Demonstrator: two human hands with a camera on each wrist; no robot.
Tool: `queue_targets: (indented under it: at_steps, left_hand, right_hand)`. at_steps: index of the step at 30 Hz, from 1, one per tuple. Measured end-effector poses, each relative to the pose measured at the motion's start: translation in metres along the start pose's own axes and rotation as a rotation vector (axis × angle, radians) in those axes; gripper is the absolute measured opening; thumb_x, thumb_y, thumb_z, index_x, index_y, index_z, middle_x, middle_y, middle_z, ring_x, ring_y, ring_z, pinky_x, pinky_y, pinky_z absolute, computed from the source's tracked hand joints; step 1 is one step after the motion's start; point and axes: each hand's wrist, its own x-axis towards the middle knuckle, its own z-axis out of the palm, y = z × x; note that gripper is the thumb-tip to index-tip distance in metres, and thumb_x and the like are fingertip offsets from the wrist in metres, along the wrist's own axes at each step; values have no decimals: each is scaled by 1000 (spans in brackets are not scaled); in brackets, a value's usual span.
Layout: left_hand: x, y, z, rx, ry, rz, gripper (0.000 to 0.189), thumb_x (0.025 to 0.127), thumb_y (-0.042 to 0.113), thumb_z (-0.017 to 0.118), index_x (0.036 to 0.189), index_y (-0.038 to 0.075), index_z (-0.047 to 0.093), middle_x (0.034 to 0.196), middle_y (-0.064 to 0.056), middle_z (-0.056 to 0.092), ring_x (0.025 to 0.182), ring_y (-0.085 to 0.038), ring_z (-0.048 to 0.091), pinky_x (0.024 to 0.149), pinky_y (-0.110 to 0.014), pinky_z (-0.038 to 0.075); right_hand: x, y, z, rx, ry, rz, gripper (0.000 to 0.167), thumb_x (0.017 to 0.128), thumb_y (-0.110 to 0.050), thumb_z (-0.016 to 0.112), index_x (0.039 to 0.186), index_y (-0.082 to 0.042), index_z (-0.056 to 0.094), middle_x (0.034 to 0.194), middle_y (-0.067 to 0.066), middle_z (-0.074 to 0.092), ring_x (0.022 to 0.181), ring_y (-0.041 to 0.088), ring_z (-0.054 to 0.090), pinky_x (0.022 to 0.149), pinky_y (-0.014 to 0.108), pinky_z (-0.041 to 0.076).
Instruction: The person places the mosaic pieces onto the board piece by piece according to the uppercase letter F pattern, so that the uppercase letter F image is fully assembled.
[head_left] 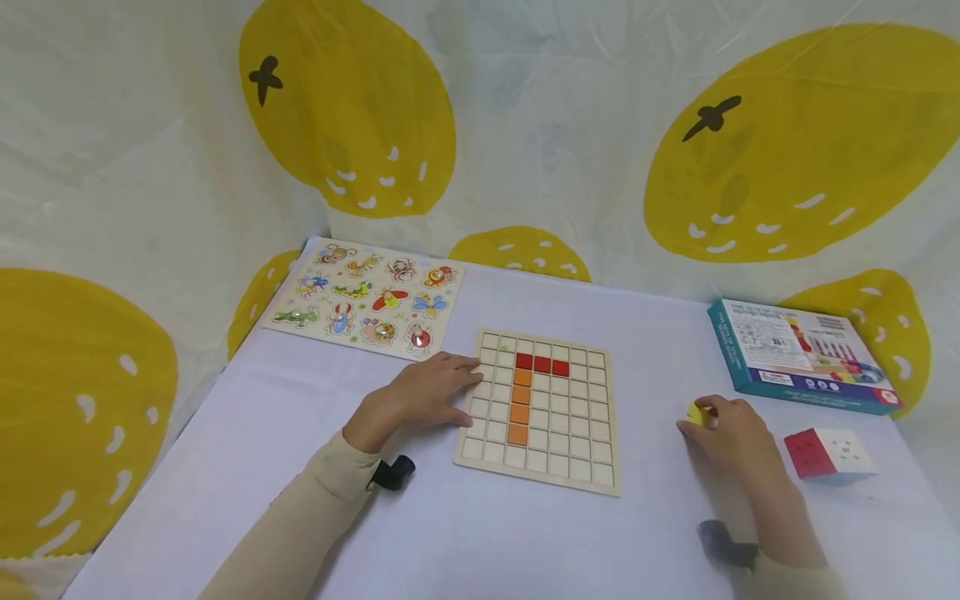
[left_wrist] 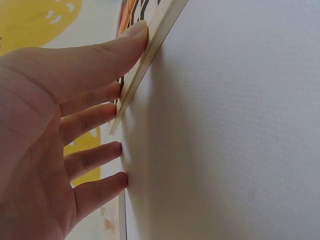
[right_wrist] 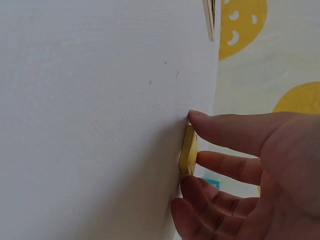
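Observation:
A square wooden grid board (head_left: 578, 409) lies flat on the table. Three red tiles (head_left: 542, 364) form a row in its upper part, and three orange tiles (head_left: 519, 414) run down below the leftmost red one. My left hand (head_left: 423, 392) rests at the board's left edge with its fingers spread; in the left wrist view the thumb (left_wrist: 100, 60) touches the rim and two lower fingertips touch the tabletop. Off to the right of the board, my right hand (head_left: 738, 442) pinches a yellow tile (right_wrist: 188, 150) at the table surface between thumb and fingers.
A wooden insect puzzle (head_left: 348, 340) lies at the back left. At the back right is a teal toy box (head_left: 810, 354), with a red and white puzzle cube (head_left: 828, 454) in front of it, beside my right hand. A lemon-print cloth (head_left: 547, 125) hangs behind the table.

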Motion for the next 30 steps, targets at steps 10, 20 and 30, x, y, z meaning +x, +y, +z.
queue_targets:
  at_steps: [10,20,30]
  left_hand:
    - [0,1,2,-16,-11,-16,71,86,47,79,147,18,56,164,0,42,151,-27,39,115,-49,45]
    - [0,1,1,-4,-6,-16,71,86,46,79,147,18,56,164,1,42,150,-27,40,115,-49,45]
    - [1,1,1,3,-12,-17,71,86,47,79,148,19,56,164,1,42,151,-26,40,115,-48,45]
  right_hand:
    - [2,0,0,26,-30,-8,58,94,-38,72,131,3,55,118,29,64,103,41,59,90,57,56]
    - [2,-2,1,30,1,14,60,91,-41,75,127,3,58,115,26,66,98,36,59,91,55,56]
    - [1,-2,-2,12,-18,9,57,89,-46,73,123,0,64,106,18,70,94,29,59,84,49,56]
